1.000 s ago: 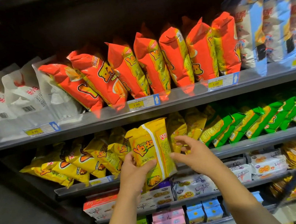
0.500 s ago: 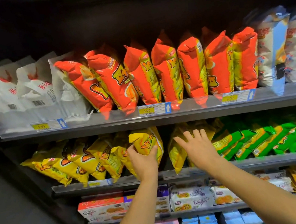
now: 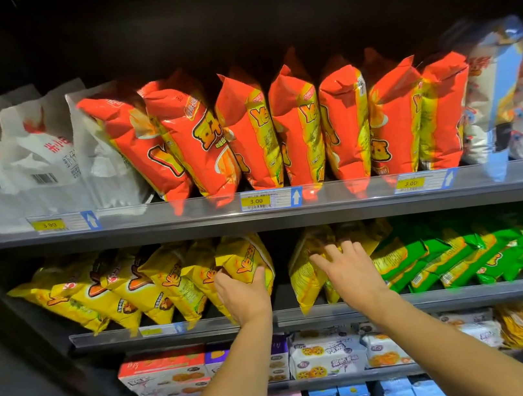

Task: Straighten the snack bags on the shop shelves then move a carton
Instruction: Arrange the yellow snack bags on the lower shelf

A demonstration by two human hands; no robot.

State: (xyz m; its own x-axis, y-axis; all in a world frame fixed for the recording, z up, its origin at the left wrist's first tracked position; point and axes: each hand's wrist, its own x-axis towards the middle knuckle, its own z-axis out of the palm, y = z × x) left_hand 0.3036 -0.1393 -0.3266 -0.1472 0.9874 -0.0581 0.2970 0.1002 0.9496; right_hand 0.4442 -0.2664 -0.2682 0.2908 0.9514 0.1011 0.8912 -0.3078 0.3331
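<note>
Seven orange snack bags stand along the upper shelf, with three white bags at its left end and two blue-and-white bags at its right end. Three price tags show fully on its front edge. On the middle shelf I count six yellow bags left of the gap and at least two right of it. The green bags overlap too much to count.

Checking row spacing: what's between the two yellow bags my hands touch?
Only bare dark shelf, in the head view, between the gripped bag in the left hand and the touched bag under the right hand.
</note>
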